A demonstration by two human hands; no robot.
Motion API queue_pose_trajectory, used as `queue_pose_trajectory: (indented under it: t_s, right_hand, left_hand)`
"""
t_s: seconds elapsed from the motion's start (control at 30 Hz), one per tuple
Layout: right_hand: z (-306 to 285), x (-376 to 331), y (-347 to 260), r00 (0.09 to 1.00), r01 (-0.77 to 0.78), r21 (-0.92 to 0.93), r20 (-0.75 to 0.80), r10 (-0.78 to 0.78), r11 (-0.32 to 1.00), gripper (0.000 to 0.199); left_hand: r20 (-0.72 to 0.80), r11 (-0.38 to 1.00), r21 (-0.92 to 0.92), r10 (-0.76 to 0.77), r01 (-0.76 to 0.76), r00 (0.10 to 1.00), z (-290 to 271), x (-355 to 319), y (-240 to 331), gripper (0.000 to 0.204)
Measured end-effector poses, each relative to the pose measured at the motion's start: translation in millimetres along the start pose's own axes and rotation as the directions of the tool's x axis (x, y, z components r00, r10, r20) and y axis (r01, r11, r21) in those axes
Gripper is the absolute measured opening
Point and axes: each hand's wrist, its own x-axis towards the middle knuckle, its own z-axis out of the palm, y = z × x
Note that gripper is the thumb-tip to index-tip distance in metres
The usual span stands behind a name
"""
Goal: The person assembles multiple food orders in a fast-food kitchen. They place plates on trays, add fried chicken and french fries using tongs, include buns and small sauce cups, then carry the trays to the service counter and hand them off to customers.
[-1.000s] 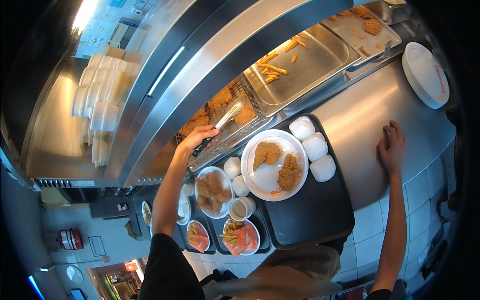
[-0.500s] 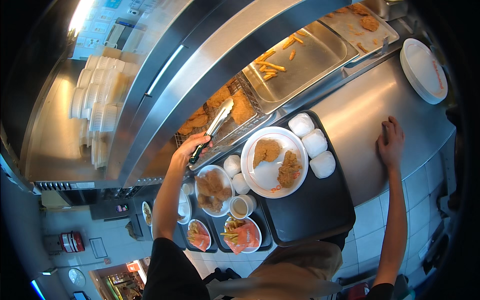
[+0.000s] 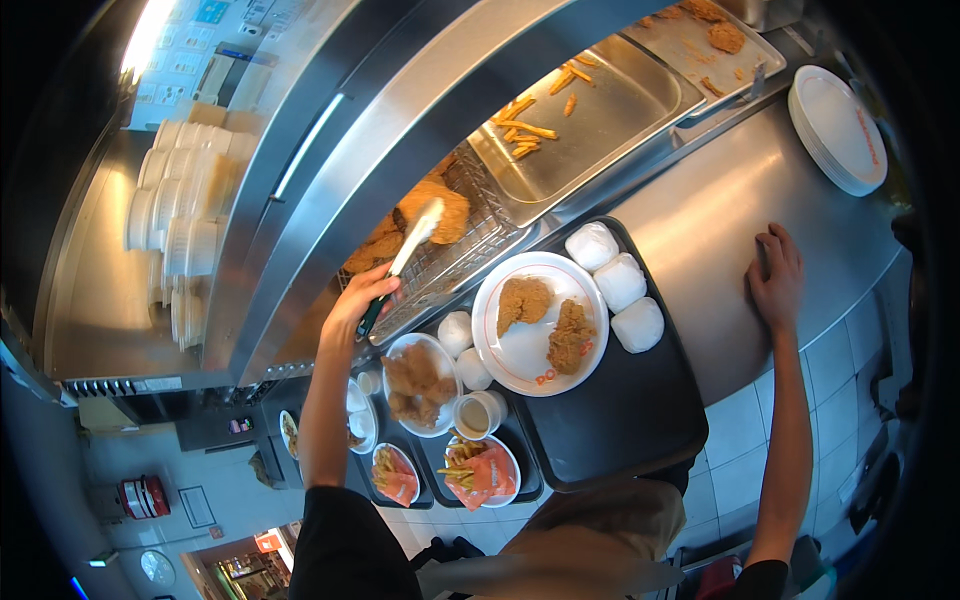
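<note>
Tongs (image 3: 404, 260) and fried chicken (image 3: 450, 212) at a steel serving station, as seen from beside the person. The tongs slant over the chicken in a wire rack (image 3: 497, 203); whether their metal tips touch the crust cannot be told from here. The left hand (image 3: 362, 299) is wrapped around the dark handle. To the right of the rack, a steel pan (image 3: 600, 135) contains a few fries (image 3: 525, 132). Nearer the person, a white plate (image 3: 515, 358) on a dark tray (image 3: 620, 430) bears 2 chicken pieces (image 3: 571, 338), set apart; 3 white wrapped bundles (image 3: 620, 283) line its right side. Left of it lie 2 similar white bundles (image 3: 454, 333), beside a plate heaped with chicken (image 3: 418, 378). A cup (image 3: 500, 405) stands near 2 servings of fries in reddish sleeves (image 3: 490, 477). The right hand (image 3: 778, 288), half open with fingers loosely bent, rests on the steel counter (image 3: 700, 250), well apart from the tongs. Farther out, a stack of white plates (image 3: 832, 125) occupies the counter's far right, and white containers (image 3: 185, 210) are piled at far left
</note>
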Motion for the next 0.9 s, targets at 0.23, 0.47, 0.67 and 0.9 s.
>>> queue_pose_trajectory:
  t_s: [0.23, 0.47, 0.67, 0.9]
  right_hand:
    - [5.1, 0.7, 5.5, 0.999, 0.034, 0.032, -0.024, -0.033, 0.999, 0.034]
    - [9.1, -0.8, 9.6, 0.999, 0.044, 0.063, -0.035, -0.042, 0.997, 0.036]
    - [6.2, -2.3, 7.3, 1.000, 0.016, 0.066, -0.011, -0.015, 0.998, 0.036]
    - [2.3, -1.1, 4.0, 1.000, 0.001, 0.057, -0.017, 0.000, 0.998, 0.035]
  left_hand:
    - [0.284, 0.901, -0.359, -0.145, 0.245, 0.948, 107.8, -90.0, -1.2, 0.031]
    - [0.310, 0.867, -0.313, -0.292, 0.387, 0.905, 160.1, -62.5, 1.0, 0.035]
    - [0.275, 0.954, 0.031, -0.296, 0.299, 0.915, 100.9, -126.8, 43.8, 0.043]
    - [-0.289, 0.218, 0.957, 0.629, 0.192, 0.722, 50.5, -9.7, 66.1, 0.068]
